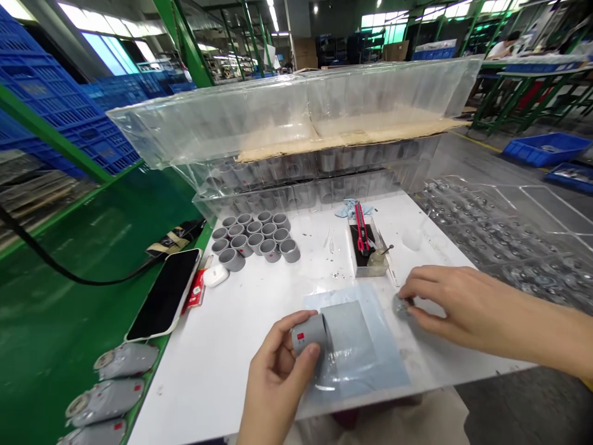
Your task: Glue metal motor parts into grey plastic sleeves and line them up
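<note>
While the left hand [278, 371] wraps its fingers and thumb firmly around the barrel of a grey cylinder [309, 332] bearing a small red mark, the right hand [445, 303] curls its fingertips around a small grey round part [402, 306], partly hidden by the fingers, at a workshop's white surface [208, 383]. The cylinder is held just above the edge of a blue-tinted plastic sheet [370, 364], its open end left clear of the fingers, a secure hold that keeps it steady. A grey square pad [347, 337] lies on the sheet between the two hands. Beyond them, a clear plastic tray [368, 247] holds a red utility knife [361, 227] and a small bottle [377, 256], with a blue cloth [352, 209] behind it. A tight cluster of short grey pipe sleeves [252, 238] stands upright further left. A smartphone [164, 295], a white earbud case [215, 275] and a red packet [197, 287] lie near the surface's left edge. Larger grey cylinders [125, 361] lie on the green bench below, and stacked clear plastic bins [287, 136] rise behind.
</note>
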The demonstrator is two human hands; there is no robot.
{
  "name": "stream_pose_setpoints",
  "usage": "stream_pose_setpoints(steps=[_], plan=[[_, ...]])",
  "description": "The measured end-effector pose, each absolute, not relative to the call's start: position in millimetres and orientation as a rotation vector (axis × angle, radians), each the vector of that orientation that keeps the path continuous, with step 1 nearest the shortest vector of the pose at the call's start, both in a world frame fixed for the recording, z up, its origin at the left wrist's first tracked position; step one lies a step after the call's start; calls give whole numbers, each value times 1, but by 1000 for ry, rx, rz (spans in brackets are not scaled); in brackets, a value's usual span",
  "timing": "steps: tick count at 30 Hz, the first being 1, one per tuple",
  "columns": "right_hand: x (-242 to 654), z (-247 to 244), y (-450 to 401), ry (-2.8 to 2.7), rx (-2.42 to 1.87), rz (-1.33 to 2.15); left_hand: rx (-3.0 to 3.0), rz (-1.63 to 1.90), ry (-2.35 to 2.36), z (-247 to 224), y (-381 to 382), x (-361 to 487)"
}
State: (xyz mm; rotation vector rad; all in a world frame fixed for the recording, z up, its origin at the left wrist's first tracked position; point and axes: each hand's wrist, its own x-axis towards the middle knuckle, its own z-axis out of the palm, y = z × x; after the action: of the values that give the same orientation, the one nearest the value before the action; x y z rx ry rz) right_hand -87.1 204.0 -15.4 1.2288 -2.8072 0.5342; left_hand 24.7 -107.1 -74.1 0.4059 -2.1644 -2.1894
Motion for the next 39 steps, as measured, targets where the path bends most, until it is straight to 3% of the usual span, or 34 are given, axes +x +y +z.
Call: stream_pose_setpoints(steps=[6,9,15,39], plan=[[-83,-20,114,-2494,1364,1314,391,-2348,-1858,-73,-108,22],[-85,-40,88,-2366,1307,1493,410,-2503,-1660,-72,-108,21],[-79,-62,86,-2312,1261,1543,415,-2465,-1740,-79,-112,19],[-75,-69,90,-2289,1384,1723,479,-2465,-1750,-70,-105,21]])
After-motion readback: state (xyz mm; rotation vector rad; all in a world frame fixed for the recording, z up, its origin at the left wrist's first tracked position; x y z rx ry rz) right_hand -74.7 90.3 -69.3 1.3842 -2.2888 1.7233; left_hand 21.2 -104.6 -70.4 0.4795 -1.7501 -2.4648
